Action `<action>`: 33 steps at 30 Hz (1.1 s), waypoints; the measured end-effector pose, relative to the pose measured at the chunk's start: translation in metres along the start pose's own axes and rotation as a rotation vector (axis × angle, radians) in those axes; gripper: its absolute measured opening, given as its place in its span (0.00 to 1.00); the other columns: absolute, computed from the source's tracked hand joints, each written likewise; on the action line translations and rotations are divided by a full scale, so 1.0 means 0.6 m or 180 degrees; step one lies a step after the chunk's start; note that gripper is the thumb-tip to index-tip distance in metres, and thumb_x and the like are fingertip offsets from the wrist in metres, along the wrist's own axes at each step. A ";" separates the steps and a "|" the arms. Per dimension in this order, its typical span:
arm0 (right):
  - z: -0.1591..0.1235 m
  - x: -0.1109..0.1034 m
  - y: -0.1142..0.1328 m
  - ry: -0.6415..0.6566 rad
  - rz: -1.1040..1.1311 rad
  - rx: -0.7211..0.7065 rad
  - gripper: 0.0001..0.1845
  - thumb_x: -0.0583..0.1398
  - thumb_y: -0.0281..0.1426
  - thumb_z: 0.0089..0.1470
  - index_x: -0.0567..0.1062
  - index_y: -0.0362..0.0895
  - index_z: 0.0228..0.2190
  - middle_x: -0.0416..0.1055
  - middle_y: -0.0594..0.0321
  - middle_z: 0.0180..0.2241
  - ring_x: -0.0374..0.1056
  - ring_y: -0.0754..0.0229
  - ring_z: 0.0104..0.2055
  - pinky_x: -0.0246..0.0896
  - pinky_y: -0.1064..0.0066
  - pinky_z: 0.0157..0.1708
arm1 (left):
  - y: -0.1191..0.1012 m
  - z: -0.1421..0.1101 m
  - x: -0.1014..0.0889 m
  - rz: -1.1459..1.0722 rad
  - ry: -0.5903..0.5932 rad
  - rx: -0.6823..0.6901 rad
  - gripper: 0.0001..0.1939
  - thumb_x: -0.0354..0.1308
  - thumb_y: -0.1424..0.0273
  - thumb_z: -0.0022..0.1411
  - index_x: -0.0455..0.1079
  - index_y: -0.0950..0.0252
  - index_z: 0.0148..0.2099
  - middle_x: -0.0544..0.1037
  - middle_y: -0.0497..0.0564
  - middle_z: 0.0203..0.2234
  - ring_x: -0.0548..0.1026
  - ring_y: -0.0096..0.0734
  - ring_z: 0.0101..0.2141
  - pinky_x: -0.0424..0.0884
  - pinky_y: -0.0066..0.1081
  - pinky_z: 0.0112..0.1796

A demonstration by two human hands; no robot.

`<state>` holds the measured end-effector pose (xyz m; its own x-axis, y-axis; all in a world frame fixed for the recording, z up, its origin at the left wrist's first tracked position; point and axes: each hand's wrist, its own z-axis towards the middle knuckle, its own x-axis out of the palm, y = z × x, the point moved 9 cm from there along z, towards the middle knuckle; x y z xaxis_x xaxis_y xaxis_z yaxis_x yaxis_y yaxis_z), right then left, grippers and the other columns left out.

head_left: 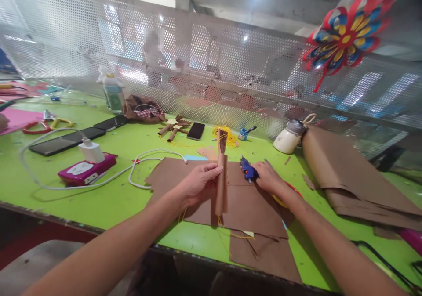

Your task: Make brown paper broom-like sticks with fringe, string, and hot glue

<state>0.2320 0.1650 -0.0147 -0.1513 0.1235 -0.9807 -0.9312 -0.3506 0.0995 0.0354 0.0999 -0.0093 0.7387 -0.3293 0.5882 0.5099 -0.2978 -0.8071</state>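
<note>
My left hand pinches a rolled brown paper tube upright over the sheet, thumb and fingers closed at its middle. The tube's upper end is cut into a thin fringe, and a strip of brown paper stands along its right side. Yellow string shows at its bottom. To the right, my right hand is closed at a blue hot glue gun; the palm side of those fingers is hidden. Flat brown paper sheets lie beneath both hands. Behind the tube sits a tangle of yellow string.
A white charger in a pink power strip trails a cable at left. Scissors, phones, a brown cloth bag and paper pieces lie beyond. A cream flask and folded brown paper are at right.
</note>
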 end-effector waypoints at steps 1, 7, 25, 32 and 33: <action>0.000 -0.008 -0.002 -0.0064 0.0048 0.0005 0.20 0.57 0.20 0.45 0.75 0.37 0.42 0.71 0.48 0.43 0.62 0.51 0.47 0.52 0.62 0.51 | -0.001 0.001 -0.001 -0.0005 -0.0007 0.0018 0.13 0.68 0.68 0.49 0.72 0.69 0.34 0.75 0.52 0.26 0.73 0.28 0.27 0.67 0.28 0.32; -0.042 -0.105 -0.010 -0.0640 0.1818 0.0214 0.18 0.58 0.34 0.52 0.73 0.41 0.45 0.73 0.54 0.44 0.68 0.53 0.46 0.61 0.63 0.47 | 0.001 0.001 -0.001 -0.0085 -0.0049 -0.0005 0.13 0.68 0.69 0.49 0.72 0.69 0.36 0.73 0.48 0.25 0.69 0.22 0.26 0.63 0.23 0.30; -0.116 -0.132 0.063 -0.0560 0.3143 0.0145 0.22 0.55 0.48 0.55 0.78 0.43 0.29 0.76 0.55 0.32 0.70 0.56 0.35 0.64 0.68 0.34 | 0.014 -0.003 0.007 0.0516 0.0032 -0.0158 0.16 0.66 0.62 0.53 0.72 0.67 0.39 0.70 0.47 0.26 0.66 0.23 0.26 0.59 0.26 0.30; -0.120 -0.134 0.062 -0.0516 0.3070 0.0149 0.23 0.55 0.49 0.55 0.77 0.43 0.28 0.75 0.54 0.30 0.69 0.54 0.34 0.64 0.63 0.37 | 0.016 -0.004 0.010 0.0581 0.0091 -0.0173 0.15 0.65 0.62 0.53 0.72 0.67 0.38 0.71 0.47 0.26 0.67 0.23 0.26 0.59 0.26 0.30; -0.120 -0.135 0.063 -0.0520 0.3055 0.0145 0.23 0.55 0.49 0.55 0.77 0.43 0.27 0.75 0.55 0.30 0.69 0.54 0.34 0.64 0.64 0.36 | 0.015 -0.005 0.011 0.0593 0.0100 -0.0147 0.14 0.65 0.62 0.54 0.72 0.67 0.38 0.71 0.48 0.27 0.66 0.23 0.27 0.59 0.26 0.30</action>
<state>0.2330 0.0749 0.0562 -0.8934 -0.0676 -0.4442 -0.3994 -0.3336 0.8539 0.0435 0.0925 -0.0123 0.8039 -0.4101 0.4308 0.3444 -0.2695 -0.8993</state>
